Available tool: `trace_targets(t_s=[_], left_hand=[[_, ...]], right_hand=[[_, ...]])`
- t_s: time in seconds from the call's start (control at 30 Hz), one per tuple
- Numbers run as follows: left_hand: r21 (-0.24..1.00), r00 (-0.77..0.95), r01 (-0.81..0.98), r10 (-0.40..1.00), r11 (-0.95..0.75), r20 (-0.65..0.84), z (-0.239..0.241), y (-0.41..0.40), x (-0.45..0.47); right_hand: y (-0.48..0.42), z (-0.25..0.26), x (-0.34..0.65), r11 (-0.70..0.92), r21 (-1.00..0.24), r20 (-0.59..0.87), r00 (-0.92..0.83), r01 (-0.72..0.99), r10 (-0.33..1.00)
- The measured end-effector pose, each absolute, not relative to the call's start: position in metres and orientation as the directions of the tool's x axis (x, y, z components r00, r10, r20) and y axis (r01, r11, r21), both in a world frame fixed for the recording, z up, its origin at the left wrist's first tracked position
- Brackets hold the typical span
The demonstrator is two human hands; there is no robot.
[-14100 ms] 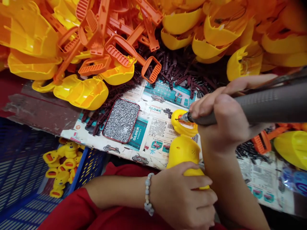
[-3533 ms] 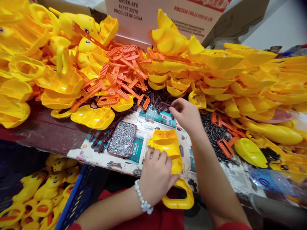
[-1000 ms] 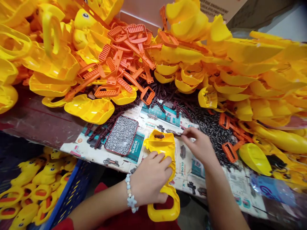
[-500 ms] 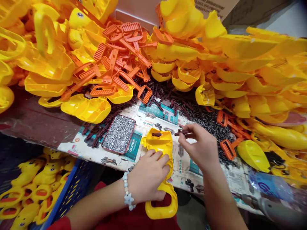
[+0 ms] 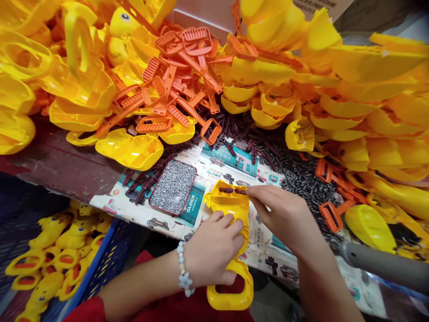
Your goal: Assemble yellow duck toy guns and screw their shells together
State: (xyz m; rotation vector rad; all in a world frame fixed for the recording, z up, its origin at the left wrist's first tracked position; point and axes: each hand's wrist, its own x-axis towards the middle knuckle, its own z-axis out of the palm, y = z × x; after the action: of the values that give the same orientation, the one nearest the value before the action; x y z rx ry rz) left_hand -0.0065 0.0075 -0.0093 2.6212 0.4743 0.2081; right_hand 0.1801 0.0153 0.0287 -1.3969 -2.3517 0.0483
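My left hand (image 5: 216, 250) lies over a yellow plastic duck-shaped shell half (image 5: 231, 208), fingers curled round its body and thumb by its looped handle. The shell's hollow side faces up at the table's front edge. A small dark brown plastic part (image 5: 226, 190) sits inside the shell's far end. My right hand (image 5: 284, 217) pinches a second dark brown part (image 5: 240, 191) between thumb and fingertips, at the shell's far end beside the first one. Left of the shell is a red-rimmed tray (image 5: 152, 203) full of small silvery screws.
Orange handled pieces (image 5: 181, 71) are heaped at the back. Yellow shell halves (image 5: 368, 103) are stacked at right and left. Loose dark pins (image 5: 301, 179) spread behind my right hand. A grey tool (image 5: 382, 264) reaches in from the right. A blue crate (image 5: 90, 277) holds yellow ducks.
My right hand has moved left and brought the brown part to the shell's far end. My left hand keeps its hold. The grey tool at the right has come further into view.
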Motion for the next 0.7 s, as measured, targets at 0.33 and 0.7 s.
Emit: trace_targets(t_s=[0.33,0.7], left_hand=[[0.473,0.936,0.277,0.345,-0.837,0.063,-0.012,0.01,-0.007],[0.418,0.93,0.311,0.365,-0.853,0.053,-0.009,0.007,-0.008]], right_hand=[[0.029,0.023,0.179,0.488,-0.292,0.208,-0.444,0.823,0.872],[0.036,0.013,0.158,0.53,-0.181,0.303,-0.466,0.828,0.831]])
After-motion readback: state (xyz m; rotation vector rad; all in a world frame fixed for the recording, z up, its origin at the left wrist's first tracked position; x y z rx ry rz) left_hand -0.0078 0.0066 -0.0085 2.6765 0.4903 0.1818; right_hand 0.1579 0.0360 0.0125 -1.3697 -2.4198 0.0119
